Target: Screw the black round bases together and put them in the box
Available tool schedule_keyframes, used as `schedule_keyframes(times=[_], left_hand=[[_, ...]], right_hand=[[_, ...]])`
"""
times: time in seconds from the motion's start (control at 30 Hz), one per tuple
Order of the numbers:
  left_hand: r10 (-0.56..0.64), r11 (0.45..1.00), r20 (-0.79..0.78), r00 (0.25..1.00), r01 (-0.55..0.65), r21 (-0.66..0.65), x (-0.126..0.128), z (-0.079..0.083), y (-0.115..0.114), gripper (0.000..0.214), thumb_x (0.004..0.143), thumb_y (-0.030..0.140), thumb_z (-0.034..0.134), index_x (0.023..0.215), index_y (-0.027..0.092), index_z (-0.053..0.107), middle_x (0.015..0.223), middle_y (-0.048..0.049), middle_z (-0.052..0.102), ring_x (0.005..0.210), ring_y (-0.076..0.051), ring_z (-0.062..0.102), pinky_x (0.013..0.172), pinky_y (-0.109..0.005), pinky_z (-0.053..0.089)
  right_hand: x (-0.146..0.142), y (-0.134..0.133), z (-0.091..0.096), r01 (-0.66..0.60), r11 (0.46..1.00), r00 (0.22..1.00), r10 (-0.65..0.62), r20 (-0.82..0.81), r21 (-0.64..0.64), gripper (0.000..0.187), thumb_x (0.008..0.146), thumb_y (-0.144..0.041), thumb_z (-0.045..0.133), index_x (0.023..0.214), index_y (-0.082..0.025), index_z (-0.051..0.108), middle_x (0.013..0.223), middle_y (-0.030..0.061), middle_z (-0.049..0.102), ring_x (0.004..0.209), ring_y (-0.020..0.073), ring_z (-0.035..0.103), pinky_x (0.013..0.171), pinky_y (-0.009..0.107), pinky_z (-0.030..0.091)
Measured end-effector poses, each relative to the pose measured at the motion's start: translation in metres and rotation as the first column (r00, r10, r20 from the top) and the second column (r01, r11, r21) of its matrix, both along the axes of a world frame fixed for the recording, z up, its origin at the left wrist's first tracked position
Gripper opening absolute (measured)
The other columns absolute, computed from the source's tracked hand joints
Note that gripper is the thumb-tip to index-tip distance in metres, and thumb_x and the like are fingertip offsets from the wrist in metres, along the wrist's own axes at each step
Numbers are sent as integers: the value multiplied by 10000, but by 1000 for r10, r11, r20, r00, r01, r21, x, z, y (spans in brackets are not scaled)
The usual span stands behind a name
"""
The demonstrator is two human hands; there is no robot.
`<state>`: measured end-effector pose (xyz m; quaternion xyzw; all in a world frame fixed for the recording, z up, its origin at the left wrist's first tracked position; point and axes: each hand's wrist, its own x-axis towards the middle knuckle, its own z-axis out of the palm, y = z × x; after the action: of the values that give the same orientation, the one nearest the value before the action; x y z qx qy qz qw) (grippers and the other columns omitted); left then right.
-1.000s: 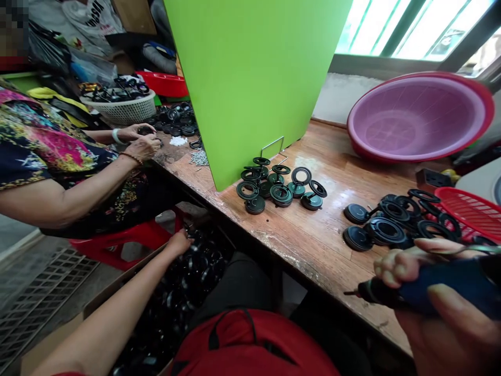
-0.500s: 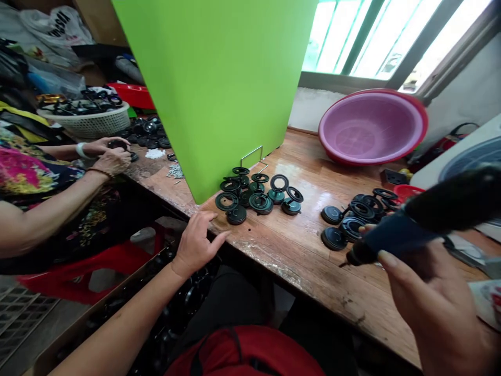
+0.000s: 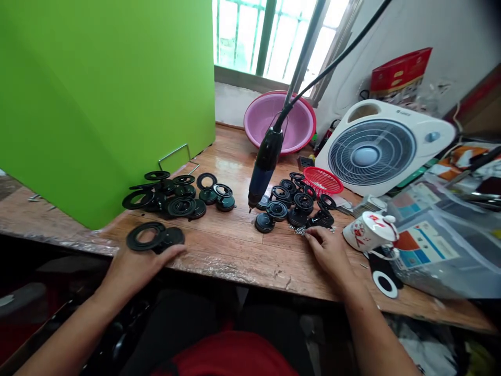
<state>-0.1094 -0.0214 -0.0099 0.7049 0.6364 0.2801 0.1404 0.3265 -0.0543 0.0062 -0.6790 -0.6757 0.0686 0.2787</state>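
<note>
My left hand (image 3: 135,265) is closed on a black ring-and-disc part (image 3: 145,245) at the table's front edge. The part has an open ring joined to a round flat base. My right hand (image 3: 327,251) has its fingertips pinched at a small heap of silver screws (image 3: 299,230); whether a screw is between them is hidden. An electric screwdriver (image 3: 261,175) hangs bit down from its cable over the table, between the hands, held by neither. More black ring-and-disc parts stand in a left cluster (image 3: 182,206) and a right cluster (image 3: 277,210), just beyond the screws.
A green board (image 3: 156,83) rises at the left. Behind the screwdriver leans a pink basin (image 3: 250,122). On the right are a red basket (image 3: 324,180), a white fan (image 3: 422,122), a lidded mug (image 3: 362,232), a white ring (image 3: 385,284) and clear plastic boxes (image 3: 446,266).
My right hand has let go of the screwdriver and moved to the screws; the screwdriver now hangs freely. My left hand, empty before, now holds a black part. The view has turned right.
</note>
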Motion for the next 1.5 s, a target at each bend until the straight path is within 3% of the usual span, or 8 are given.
schedule_keyframes(times=[0.1,0.23,0.4,0.6,0.93,1.1,1.27,1.5], left_hand=[[-192,979,-96,977,184,-87,2,3,-13,507,719,576,623,1035,190,533,1043,-99,619,1040,-323,552,934,-454,423],[-408,908,15,913,408,-99,-1,7,-21,387,858,425,515,1176,207,486,1145,-84,592,1126,-259,526,1000,-410,392],[-382,923,51,923,384,-34,11,16,-24,459,732,459,690,1058,187,517,1073,-83,574,1015,-249,541,897,-385,450],[-646,763,54,761,647,7,20,31,-26,267,902,221,468,1162,215,526,1206,-70,530,1144,-213,443,999,-369,363],[-655,755,105,748,654,50,44,21,-20,227,897,250,497,1100,211,591,1146,-73,552,1098,-217,446,984,-372,368],[-634,772,143,760,632,66,66,18,-24,243,863,241,544,1096,197,596,1187,-92,533,1121,-239,426,996,-394,363],[-652,753,189,734,656,47,82,22,-25,224,860,293,555,1054,187,586,1098,-82,570,1030,-235,449,930,-390,393],[-568,814,253,783,580,32,102,16,-46,129,856,184,539,982,199,563,1091,-68,529,1023,-221,429,899,-359,395]], right_hand=[[-9,2,-3,-15,1000,983,20,183,-27,210,895,-283,483,980,-208,660,981,44,650,865,201,592,771,321,417],[-13,8,-2,54,996,936,-28,350,-65,203,894,-306,497,950,-230,677,980,31,651,820,214,594,712,327,396],[-11,13,0,40,985,924,27,382,-165,201,900,-297,482,943,-223,664,984,31,647,827,207,601,684,311,387],[-16,13,2,89,981,917,-13,398,-172,215,913,-261,440,933,-188,641,979,68,634,844,208,597,713,307,382],[-13,12,0,134,974,922,-54,384,-185,177,905,-257,445,849,-185,597,923,71,633,806,214,573,691,310,365],[-33,-5,-1,-44,989,994,57,95,-140,173,901,-301,447,834,-187,559,868,62,611,810,206,560,717,309,398],[-86,-30,-2,-356,918,921,314,-231,-174,154,902,-292,464,821,-192,550,814,37,599,772,182,543,699,290,410],[-134,-29,-10,-393,918,845,337,-414,-55,97,882,-203,485,831,-182,565,808,32,593,750,165,533,681,269,414]])
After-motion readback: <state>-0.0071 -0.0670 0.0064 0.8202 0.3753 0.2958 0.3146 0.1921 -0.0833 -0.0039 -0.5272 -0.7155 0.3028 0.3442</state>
